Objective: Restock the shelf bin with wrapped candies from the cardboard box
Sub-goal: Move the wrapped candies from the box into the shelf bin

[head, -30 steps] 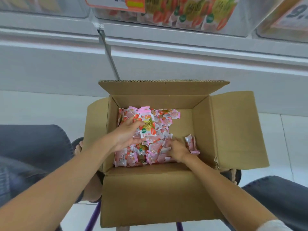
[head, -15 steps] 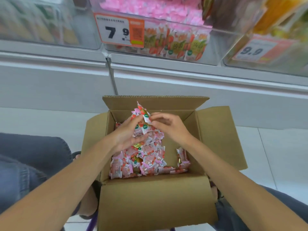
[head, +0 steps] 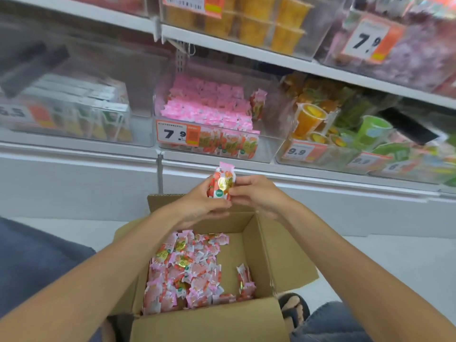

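Candies (head: 221, 184) have been lifted from the box (head: 259, 245), pinched between left hand (head: 200, 206) and right hand (head: 256, 196); placing in the bin (head: 269, 146) is called for next.

Open brown cardboard box (head: 209, 322) holding a loose heap of pink-and-red wrapped candies (head: 187, 270) toward its left side; a small bunch (head: 223, 183), perhaps two or three, held upright above its far flap; beyond, a clear shelf bin (head: 269, 148) partly filled with matching packs

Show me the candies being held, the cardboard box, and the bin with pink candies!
held candies (head: 223, 182), head view, on the front wrapper with the gold label.
cardboard box (head: 209, 322), head view, on its near flap.
shelf bin (head: 269, 149), head view, on its clear front wall.
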A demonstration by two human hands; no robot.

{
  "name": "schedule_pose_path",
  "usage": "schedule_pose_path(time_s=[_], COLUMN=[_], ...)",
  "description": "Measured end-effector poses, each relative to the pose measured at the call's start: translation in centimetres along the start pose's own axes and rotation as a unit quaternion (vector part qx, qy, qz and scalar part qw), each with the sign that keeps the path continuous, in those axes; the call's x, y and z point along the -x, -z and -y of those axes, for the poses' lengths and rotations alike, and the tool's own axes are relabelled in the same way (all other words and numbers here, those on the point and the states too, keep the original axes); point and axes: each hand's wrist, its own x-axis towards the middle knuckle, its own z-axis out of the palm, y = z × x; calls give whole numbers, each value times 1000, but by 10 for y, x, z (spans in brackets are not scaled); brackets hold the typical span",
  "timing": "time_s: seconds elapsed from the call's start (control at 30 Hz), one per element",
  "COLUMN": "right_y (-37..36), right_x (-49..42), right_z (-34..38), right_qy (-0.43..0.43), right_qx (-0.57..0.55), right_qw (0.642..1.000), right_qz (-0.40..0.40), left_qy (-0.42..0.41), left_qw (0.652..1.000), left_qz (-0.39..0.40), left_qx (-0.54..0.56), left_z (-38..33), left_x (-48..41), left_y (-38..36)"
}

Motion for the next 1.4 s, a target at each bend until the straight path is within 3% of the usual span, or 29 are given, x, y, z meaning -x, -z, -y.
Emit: schedule_pose_path(time_s=[0.1,0.2,0.27,0.37,0.5,0.67,0.8,1.0,1.23,1.4], right_y=[-1,4,9,16,22,22,36,63,83,109], right_x=[7,11,14,14,10,9,6,-1,-27,-73], right_z=[22,43,55,70,86,93,96,123,149,154], right_qy=[11,52,85,92,111,143,113,23,139,203], right_qx=[25,166,217,193,241,238,241,268,325,343], right_qw=[999,982,972,976,964,961,963,954,935,910], right_qz=[-30,-79,-43,39,16,6,51,130,19,-110], left_qy=[-17,-16,-14,-25,-30,-21,16,-13,-92,-204], left_qw=[999,998,999,999,993,992,996,985,981,934], left_qz=[25,29,26,38,73,97,85,107,57,-8], left_qx=[37,55,39,-17,-91,-82,-36,-132,-163,-292], left_z=[-18,-32,-40,-51,-63,-71,-75,-84,-125,-170], left_x=[2,3,3,3,0,-6,-16,-30,-75,-128], left_y=[-6,-6,-6,-6,-6,-17,-19,-15,-17,5])
